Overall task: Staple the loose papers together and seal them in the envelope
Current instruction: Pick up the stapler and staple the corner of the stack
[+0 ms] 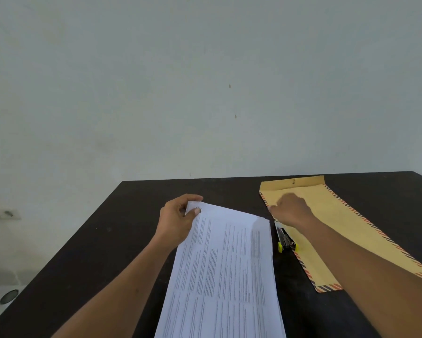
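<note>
I see the stapler (286, 240) at 3 o'clock of the papers (224, 264), overlapping the envelope (339, 228) edge, its far end hidden under my right wrist. My left hand (176, 220) pinches the papers' far left corner. The fingers of my right hand (290, 208) curl, blurred, over the envelope; I cannot tell whether they grip it. The bench (107, 240) is dark and the wall (205, 81) pale, with a socket (4, 214) at 9 o'clock.

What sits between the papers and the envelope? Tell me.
A yellow-and-black stapler lies on the table between the papers and the envelope, overlapping the envelope's left edge, seen in the head view.
</note>
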### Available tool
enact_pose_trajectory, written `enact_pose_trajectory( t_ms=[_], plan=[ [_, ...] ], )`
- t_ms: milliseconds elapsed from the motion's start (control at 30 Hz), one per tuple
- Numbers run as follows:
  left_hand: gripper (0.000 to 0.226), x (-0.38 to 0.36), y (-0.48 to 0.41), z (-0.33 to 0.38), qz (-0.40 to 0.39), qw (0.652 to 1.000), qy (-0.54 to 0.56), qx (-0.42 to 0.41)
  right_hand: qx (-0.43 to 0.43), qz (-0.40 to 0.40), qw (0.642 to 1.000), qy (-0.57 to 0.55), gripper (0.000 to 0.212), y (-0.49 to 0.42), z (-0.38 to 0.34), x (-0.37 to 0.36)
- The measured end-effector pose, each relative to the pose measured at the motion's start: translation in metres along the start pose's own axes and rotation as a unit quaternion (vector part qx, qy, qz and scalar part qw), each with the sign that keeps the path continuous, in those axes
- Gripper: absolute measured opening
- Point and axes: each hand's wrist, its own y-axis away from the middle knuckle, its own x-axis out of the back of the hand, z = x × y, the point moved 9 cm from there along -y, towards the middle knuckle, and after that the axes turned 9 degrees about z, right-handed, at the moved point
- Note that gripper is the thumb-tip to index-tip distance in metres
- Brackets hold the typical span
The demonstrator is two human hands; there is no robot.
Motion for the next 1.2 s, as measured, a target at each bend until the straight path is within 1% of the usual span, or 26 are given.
enact_pose_trajectory(
  t_ms=[67,133,167,233,300,333,367,400,433,467,533,600,633,667,733,833,933,1033,1200],
  plan=[
    [0.033,-0.005,0.000,-0.002,0.002,1.000,-0.006,0.003,-0.039,-0.054,0.997,0.041,0.041,0.007,0.022,-0.014],
    [0.041,-0.008,-0.001,-0.004,0.003,1.000,-0.007,0.009,-0.043,-0.085,0.993,0.062,0.051,0.016,0.030,-0.025],
    [0.044,-0.010,-0.002,-0.005,0.005,1.000,-0.005,0.014,-0.039,-0.092,0.992,0.073,0.052,0.019,0.031,-0.029],
    [0.046,-0.011,-0.004,-0.008,0.013,0.999,0.002,0.030,-0.024,-0.091,0.990,0.104,0.049,0.021,0.031,-0.033],
    [0.042,-0.011,-0.006,-0.012,0.018,0.999,0.012,0.050,-0.024,-0.081,0.989,0.123,0.039,0.018,0.032,-0.032],
    [0.038,-0.010,-0.007,-0.014,0.019,0.998,0.014,0.058,-0.029,-0.072,0.990,0.115,0.035,0.013,0.033,-0.030],
    [0.034,-0.009,-0.008,-0.016,0.022,0.998,0.016,0.065,-0.044,-0.057,0.994,0.083,0.031,0.008,0.033,-0.027],
    [0.029,-0.007,-0.009,-0.017,0.025,0.997,0.019,0.071,-0.068,-0.035,0.997,0.025,0.028,0.001,0.034,-0.021],
    [0.024,-0.005,-0.010,-0.018,0.028,0.996,0.025,0.077,-0.102,-0.006,0.993,-0.054,0.026,-0.006,0.035,-0.012],
    [0.019,-0.003,-0.010,-0.017,0.029,0.996,0.029,0.080,-0.134,0.023,0.980,-0.145,0.024,-0.013,0.035,-0.002],
    [0.014,-0.001,-0.011,-0.013,0.030,0.996,0.033,0.077,-0.171,0.050,0.928,-0.326,0.023,-0.023,0.024,0.014],
    [0.011,-0.001,-0.011,-0.006,0.031,0.996,0.043,0.070,-0.181,0.031,0.861,-0.475,0.023,-0.024,-0.001,0.022],
    [0.009,-0.001,-0.010,-0.003,0.034,0.996,0.053,0.066,-0.178,0.022,0.837,-0.517,0.022,-0.022,-0.016,0.024],
    [0.007,-0.001,-0.010,0.001,0.040,0.995,0.063,0.060,-0.167,0.018,0.830,-0.532,0.019,-0.018,-0.031,0.025],
    [0.007,-0.001,-0.008,0.009,0.054,0.994,0.081,0.048,-0.127,0.020,0.850,-0.511,0.018,-0.009,-0.060,0.022],
    [0.008,-0.003,-0.004,0.017,0.057,0.992,0.107,0.046,-0.020,0.037,0.892,-0.450,0.023,0.005,-0.100,0.017],
    [0.007,-0.004,0.001,0.022,0.049,0.989,0.131,0.041,0.062,0.074,0.908,-0.408,0.030,0.014,-0.127,0.019],
    [0.006,-0.003,0.004,0.026,0.053,0.989,0.137,0.030,0.097,0.120,0.913,-0.377,0.032,0.019,-0.143,0.025],
    [0.010,0.000,0.008,0.036,0.070,0.988,0.139,0.006,0.134,0.151,0.935,-0.291,0.030,0.024,-0.154,0.017]
  ],
)
